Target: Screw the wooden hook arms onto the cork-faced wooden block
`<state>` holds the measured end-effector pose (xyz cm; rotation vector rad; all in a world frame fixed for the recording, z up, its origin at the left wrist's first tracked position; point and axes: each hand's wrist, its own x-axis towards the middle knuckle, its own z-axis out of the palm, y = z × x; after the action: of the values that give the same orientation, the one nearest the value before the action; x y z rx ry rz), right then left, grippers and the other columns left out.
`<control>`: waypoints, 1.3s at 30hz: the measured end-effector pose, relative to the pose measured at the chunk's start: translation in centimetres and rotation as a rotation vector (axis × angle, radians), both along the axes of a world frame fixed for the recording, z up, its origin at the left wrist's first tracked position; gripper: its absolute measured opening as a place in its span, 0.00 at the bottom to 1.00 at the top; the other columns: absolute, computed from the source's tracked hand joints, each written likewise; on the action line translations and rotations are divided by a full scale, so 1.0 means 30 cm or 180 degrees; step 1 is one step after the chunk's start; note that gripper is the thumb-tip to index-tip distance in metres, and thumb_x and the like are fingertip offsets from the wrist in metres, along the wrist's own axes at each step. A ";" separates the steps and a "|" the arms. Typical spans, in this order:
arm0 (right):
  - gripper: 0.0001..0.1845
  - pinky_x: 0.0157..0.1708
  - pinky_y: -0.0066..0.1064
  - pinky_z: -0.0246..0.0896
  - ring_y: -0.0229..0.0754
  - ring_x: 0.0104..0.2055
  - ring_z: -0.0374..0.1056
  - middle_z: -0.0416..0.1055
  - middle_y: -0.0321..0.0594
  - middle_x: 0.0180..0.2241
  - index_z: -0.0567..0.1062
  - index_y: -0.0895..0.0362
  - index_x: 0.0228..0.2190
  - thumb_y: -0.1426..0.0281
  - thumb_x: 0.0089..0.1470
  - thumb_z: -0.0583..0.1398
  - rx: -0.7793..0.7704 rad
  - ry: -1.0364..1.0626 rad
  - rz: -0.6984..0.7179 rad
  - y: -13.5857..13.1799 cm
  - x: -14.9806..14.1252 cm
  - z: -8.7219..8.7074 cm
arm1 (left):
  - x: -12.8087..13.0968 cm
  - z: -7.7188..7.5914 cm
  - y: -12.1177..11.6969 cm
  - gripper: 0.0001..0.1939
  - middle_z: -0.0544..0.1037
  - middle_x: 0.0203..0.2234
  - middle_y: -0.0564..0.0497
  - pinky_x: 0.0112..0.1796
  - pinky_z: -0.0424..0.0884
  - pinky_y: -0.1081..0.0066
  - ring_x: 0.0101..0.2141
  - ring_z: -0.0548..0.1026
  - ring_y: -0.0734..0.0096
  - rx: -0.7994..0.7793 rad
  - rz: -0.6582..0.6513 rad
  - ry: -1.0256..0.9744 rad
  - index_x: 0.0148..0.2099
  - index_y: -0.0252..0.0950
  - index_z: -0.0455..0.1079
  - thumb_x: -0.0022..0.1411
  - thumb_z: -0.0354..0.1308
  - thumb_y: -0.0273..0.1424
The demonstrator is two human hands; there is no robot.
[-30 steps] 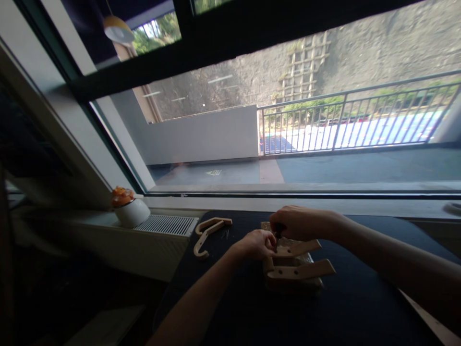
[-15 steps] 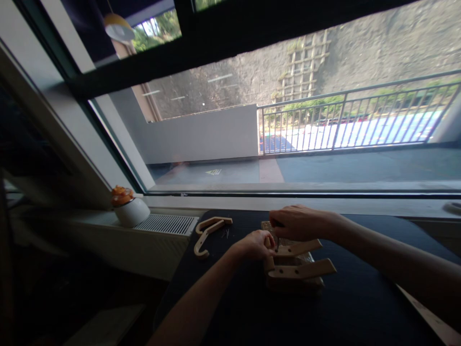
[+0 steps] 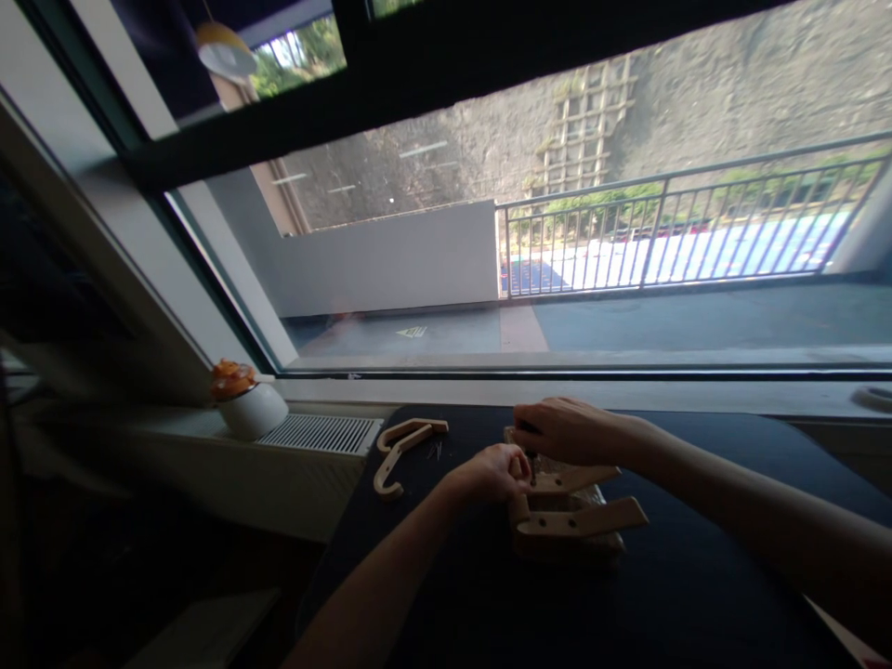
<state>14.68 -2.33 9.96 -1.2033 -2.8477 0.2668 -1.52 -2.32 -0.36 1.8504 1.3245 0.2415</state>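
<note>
My right hand is closed around the dark handle of a screwdriver, whose shaft points down at a wooden piece. Fingers of my left hand pinch the near end of this same piece, close to the shaft's tip. In front of it lies a second, similar wooden piece with two dark holes, its flat end angled up to the right. Beneath both sits a block in shiny clear wrapping, partly hidden by my hands and the pieces.
Two curved wooden hooks lie on the dark table at the left, with several small screws beside them. Behind the table run the window sill and glass. A white pot with an orange top stands on the radiator.
My right hand has shifted slightly left and turned a little with the screwdriver. The left hand keeps its pinch, and the wooden pieces stay about where they were.
</note>
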 end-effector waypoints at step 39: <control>0.16 0.23 0.30 0.49 0.43 0.28 0.68 0.74 0.44 0.28 0.73 0.58 0.33 0.60 0.55 0.52 0.0085 -0.0250 -0.0024 -0.015 0.019 0.026 | 0.008 0.026 -0.012 0.14 0.72 0.27 0.54 0.28 0.63 0.76 0.28 0.68 0.74 0.0074 -0.0060 0.0145 0.38 0.33 0.72 0.46 0.64 0.30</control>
<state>15.24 -2.78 10.75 -1.2465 -2.9023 0.1849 -1.28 -2.67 0.42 1.8973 1.3395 0.2068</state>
